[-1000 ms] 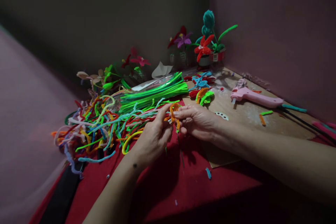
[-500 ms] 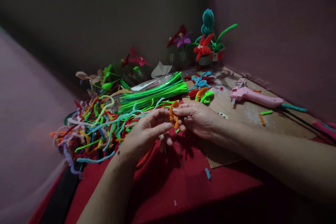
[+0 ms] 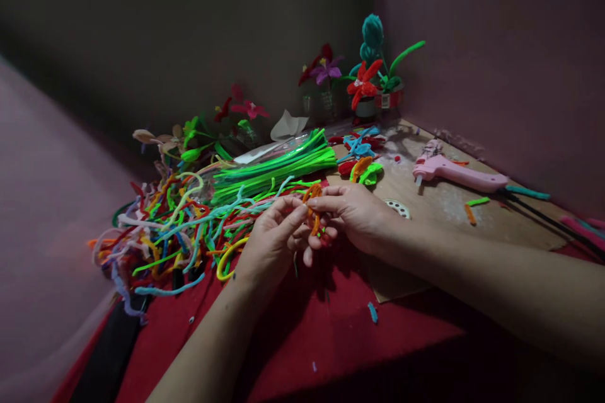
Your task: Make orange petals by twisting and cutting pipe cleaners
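Note:
Between my two hands is an orange pipe cleaner (image 3: 314,219), bent into a loop shape. My left hand (image 3: 281,227) pinches it from the left with thumb and fingertips. From the other side, the thumb and forefinger of my right hand (image 3: 352,211) are closed on it too. A bit of bright green shows just below the orange piece; what it belongs to is partly hidden by the fingers. Behind the hands lies a bundle of green pipe cleaners (image 3: 278,164) in clear wrapping.
To the left spreads a tangled heap of coloured pipe cleaners (image 3: 161,233). A pink glue gun (image 3: 463,175) lies on the brown board (image 3: 439,227) at right. Pipe-cleaner flowers (image 3: 363,83) stand at the back. A red cloth (image 3: 331,340) covers the table.
My left hand has shifted slightly right and its fingers have closed in on the orange pipe cleaner. The orange loop has turned a little; my right hand keeps its pinch.

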`<state>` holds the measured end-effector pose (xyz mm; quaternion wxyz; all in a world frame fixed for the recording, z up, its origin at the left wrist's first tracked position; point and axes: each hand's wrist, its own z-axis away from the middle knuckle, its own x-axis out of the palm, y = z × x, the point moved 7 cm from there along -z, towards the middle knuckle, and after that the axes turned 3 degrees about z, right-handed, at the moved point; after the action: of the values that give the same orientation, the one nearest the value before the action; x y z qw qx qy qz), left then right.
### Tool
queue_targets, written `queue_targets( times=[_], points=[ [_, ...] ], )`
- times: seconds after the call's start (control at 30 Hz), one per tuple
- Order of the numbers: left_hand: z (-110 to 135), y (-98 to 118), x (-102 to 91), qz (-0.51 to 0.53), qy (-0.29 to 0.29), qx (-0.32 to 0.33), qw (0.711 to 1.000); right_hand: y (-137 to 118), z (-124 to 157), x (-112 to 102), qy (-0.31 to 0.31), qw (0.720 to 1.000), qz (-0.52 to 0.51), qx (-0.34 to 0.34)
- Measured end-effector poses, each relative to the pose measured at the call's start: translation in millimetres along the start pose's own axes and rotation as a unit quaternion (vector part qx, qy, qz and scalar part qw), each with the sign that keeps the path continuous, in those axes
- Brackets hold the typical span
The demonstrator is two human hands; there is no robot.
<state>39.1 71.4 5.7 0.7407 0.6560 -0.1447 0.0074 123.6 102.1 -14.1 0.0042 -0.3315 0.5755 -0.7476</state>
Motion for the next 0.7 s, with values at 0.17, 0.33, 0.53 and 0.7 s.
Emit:
queue_targets(
  times=[0.17, 0.33, 0.53, 0.7],
  points=[
    [3.1, -3.1, -6.6, -0.119, 0.052, -0.005, 0.991, 0.3, -0.3, -3.4, 0.026, 0.998, 0.048, -0.025],
    [4.4, -2.0, -13.0, -0.169, 0.083, -0.033, 0.982, 3.4, 1.2, -0.1, 0.023, 0.997, 0.071, -0.014],
    [5.5, 8.1, -10.5, -0.264, 0.096, -0.02, 0.96, 7.5, 3.8, -0.2, 0.059, 0.995, 0.074, -0.002],
    [7.1, 15.1, -9.6, -0.299, 0.109, 0.026, 0.948, 2.3, 9.7, 3.4, 0.058, 0.994, 0.095, -0.018]
  ],
)
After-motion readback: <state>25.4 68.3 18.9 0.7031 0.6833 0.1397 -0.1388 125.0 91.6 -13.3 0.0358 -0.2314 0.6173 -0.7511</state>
